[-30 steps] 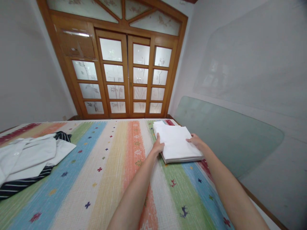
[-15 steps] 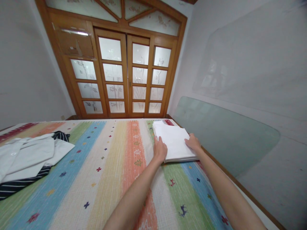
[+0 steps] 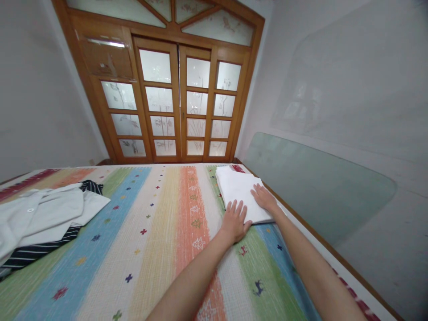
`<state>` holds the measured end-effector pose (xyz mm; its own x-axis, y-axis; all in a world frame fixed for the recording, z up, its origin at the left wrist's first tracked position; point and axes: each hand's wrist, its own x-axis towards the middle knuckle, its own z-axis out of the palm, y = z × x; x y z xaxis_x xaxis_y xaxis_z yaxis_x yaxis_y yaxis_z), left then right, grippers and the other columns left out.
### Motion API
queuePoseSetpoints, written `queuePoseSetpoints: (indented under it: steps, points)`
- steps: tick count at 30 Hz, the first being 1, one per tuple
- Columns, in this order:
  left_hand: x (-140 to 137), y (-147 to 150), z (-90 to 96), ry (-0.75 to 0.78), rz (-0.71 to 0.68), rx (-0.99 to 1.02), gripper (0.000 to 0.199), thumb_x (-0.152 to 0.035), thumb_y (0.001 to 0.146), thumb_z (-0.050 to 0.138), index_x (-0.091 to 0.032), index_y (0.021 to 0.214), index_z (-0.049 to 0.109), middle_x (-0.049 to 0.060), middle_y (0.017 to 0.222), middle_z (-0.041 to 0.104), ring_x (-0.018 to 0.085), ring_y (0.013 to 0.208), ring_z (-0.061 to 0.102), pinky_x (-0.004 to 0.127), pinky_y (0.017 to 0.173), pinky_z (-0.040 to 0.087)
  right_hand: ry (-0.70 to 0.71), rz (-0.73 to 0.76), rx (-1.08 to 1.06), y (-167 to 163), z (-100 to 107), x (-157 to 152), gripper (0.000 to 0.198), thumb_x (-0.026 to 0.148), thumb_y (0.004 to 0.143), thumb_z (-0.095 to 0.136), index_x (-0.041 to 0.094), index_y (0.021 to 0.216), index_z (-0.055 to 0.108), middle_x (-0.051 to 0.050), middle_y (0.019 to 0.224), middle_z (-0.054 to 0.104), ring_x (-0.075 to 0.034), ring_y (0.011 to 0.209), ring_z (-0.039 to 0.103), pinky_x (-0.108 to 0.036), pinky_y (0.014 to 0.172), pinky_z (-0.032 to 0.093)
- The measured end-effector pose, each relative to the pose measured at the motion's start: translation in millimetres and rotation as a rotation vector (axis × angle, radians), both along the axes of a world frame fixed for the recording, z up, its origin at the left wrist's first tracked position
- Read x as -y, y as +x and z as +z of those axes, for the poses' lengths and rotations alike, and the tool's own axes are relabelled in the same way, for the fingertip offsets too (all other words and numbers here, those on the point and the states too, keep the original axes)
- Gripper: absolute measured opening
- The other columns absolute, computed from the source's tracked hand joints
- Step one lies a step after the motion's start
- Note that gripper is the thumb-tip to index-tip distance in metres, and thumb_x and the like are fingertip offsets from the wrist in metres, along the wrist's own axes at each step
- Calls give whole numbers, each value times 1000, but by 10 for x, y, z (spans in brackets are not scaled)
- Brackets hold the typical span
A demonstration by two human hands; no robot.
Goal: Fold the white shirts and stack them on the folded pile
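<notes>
White cloth [image 3: 236,185], one corner behind left hand [image 3: 234,225]

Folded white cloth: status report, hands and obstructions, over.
Left hand, fingers spread, on folded white cloth, near corner. Right hand on its right side. White buttoned garment apart, left; not in the way.

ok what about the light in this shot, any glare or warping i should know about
In the head view, the door panes glow brightest and a white streak of glare crosses the brown panel; also in the head view, the folded white cloth shows little surface detail, and the door frame flares outward upward, probably lens distortion.
</notes>
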<state>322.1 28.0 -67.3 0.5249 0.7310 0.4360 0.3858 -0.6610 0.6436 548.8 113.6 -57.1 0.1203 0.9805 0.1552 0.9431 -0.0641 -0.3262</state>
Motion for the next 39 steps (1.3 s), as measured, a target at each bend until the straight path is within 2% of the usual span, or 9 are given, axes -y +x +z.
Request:
queuePoseSetpoints:
  steps: [4,9,14,21,24,29,32,35,39]
  points:
    - [46,-199,76,13,-88,-51,48,-37,85,56,-23,131,56,7,148,46,27,144,26,46,120,10,56,-90,166,-85,25,58,51,33,96,38,14,143,41,-16,151,38,-29,144,25,-52,117,14]
    - [143,-812,135,146,-284,-121,36,-26,93,40,-22,120,64,10,133,60,21,130,49,38,112,34,61,13,240,-255,9,208,50,29,96,37,10,141,44,-17,152,35,-32,145,22,-52,117,12]
    - [173,-1644,108,191,-163,-180,29,-23,87,47,-23,105,70,12,117,69,23,115,60,41,106,42,-40,87,209,-500,-14,321,53,37,98,28,15,145,40,-13,154,32,-31,145,22,-54,116,14]
    - [-42,-2887,180,212,405,-330,28,-25,81,47,-21,96,71,12,119,68,29,119,56,48,106,39,-110,193,88,-1045,85,276,63,50,99,21,17,152,29,-9,158,22,-27,146,17,-45,118,15]
    - [-76,-3420,287,220,663,-468,36,-25,80,45,-15,106,68,16,129,62,33,127,49,50,109,34,-102,215,106,-1162,89,198,64,47,99,15,15,153,23,-9,159,18,-26,146,17,-45,118,16]
    - [118,-4267,483,162,1199,-660,59,-29,81,42,-4,134,49,25,149,37,44,141,23,66,107,20,-91,150,205,-1148,-18,79,61,41,99,7,16,154,21,-8,159,19,-26,145,20,-49,116,20]
    - [317,-4700,571,89,1437,-654,66,-37,86,35,2,139,39,30,151,29,47,138,24,64,99,31,-75,146,239,-1125,-72,56,61,41,99,8,18,154,21,-7,159,20,-26,145,22,-48,116,22]
    - [447,-4983,642,1,1564,-644,68,-43,86,33,8,131,41,32,133,49,40,120,48,49,91,41,-76,143,249,-1124,-79,56,61,41,99,10,17,154,22,-8,159,20,-27,145,23,-49,115,23]
    - [457,-5125,745,-98,1590,-785,53,-38,87,32,-3,121,52,25,124,58,37,113,52,45,86,41,-93,131,240,-1137,-69,71,61,41,99,11,17,153,24,-7,159,21,-28,145,23,-49,115,22]
